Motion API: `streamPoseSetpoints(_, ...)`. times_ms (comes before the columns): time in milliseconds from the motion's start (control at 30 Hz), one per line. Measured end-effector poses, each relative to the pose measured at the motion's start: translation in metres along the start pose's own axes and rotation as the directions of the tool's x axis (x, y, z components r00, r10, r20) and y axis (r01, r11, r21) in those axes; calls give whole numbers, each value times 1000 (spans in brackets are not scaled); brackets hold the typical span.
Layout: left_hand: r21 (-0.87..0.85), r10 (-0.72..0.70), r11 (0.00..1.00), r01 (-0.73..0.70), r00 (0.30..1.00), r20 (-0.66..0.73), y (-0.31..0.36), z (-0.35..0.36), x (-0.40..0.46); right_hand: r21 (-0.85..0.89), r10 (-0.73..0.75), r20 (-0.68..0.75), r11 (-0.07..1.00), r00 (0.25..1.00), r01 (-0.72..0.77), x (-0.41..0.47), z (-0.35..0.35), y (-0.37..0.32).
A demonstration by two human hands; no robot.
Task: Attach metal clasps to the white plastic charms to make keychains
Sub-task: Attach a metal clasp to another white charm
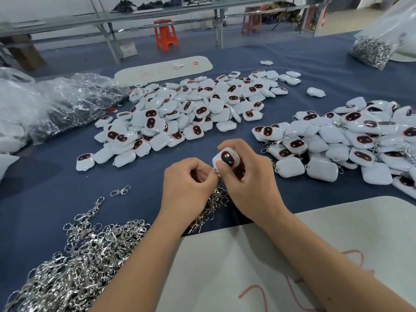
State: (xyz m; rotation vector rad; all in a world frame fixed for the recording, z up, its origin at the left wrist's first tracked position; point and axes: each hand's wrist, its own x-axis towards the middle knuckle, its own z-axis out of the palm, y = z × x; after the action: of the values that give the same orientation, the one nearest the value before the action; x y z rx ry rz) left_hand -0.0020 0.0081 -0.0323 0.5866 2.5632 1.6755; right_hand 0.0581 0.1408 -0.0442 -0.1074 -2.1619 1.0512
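On the blue table (56, 176) sit 2 big piles of white charms (186, 113), then my right hand (249, 183) grips 1 charm (226, 157) above the table, and my left hand (189, 183) pinches a small metal clasp (218, 175) at its corner.

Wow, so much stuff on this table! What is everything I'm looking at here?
charm in hand: one, white with dark red-rimmed oval, held in the right hand
loose charms: large heap, white, centre of the table
finished keychains: large heap, white with silver clasps, right side
clasps: big heap, silver, lower left
bag of clasps: one, clear, far right
stool: one, orange, background
table cloth: one, blue
left hand: pinches a clasp at the charm
right hand: grips the charm
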Motion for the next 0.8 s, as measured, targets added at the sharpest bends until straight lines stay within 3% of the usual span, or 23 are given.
streamPoseSetpoints(233,57,158,987,-153,983,-99,2,3,-5,110,167,-44,981,985,-162,2,0,0)
streamPoseSetpoints(367,69,288,957,-280,946,-150,5,4,-7,217,311,22,926,950,-309,6,-1,3)
streamPoseSetpoints(567,12,396,917,-399,905,-154,6,7,-8,405,408,93,818,908,-409,7,-6,5)
streamPoseSetpoints(700,54,369,929,-365,921,-127,4,7,-8,366,437,-81,849,896,-381,7,-4,6)
streamPoseSetpoints(800,83,324,945,-315,937,-129,2,7,-6,386,485,-371,856,792,-343,9,-8,10)
